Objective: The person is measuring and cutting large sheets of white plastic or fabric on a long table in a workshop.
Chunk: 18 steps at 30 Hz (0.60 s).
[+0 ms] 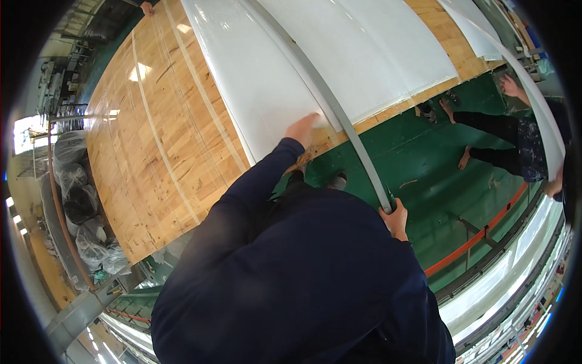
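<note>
A long grey straightedge bar point(330, 100) lies across the white sheets point(267, 85) on the wooden table and juts past its near edge toward me. My right hand point(395, 219) is wrapped round the near end of this bar, out over the floor. Smeared by motion, my left hand point(305, 127) is at the near edge of the white sheet, just left of the bar. Its fingertips are too blurred to show whether they pinch anything. More white sheet point(376, 54) lies on the bar's right side.
The wooden table point(176, 133) has tape-like lines along its left part. At its far left edge shows another person's hand point(147, 8). On the right, a barefoot co-worker point(515, 145) stands by a curved white strip point(533, 91). Plastic-wrapped bundles point(82, 200) sit left; an orange rail point(479, 236) runs right.
</note>
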Motion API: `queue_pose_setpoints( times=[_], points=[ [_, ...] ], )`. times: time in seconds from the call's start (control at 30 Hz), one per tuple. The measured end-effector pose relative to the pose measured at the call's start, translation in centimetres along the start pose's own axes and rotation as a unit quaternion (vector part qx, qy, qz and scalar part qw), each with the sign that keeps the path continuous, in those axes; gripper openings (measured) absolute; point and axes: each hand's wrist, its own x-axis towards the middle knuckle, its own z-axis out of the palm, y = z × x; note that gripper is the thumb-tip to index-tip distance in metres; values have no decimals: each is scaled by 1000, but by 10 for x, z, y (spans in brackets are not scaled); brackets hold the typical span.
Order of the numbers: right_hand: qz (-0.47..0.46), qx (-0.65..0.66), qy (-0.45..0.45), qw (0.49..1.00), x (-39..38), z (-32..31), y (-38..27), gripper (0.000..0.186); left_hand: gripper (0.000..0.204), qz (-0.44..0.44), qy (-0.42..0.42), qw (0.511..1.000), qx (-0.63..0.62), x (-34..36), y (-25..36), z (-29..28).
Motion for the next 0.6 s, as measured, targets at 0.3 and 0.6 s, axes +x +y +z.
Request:
queue_pose_setpoints(
  times=[0.3,0.6],
  points=[
    [-32,-2,18,999,-4,5,14,45,35,-237,452,789,-341,-12,-116,-79],
    [-57,-1,27,998,-12,21,27,49,35,-226,428,786,-384,-30,-91,-100]
  ],
)
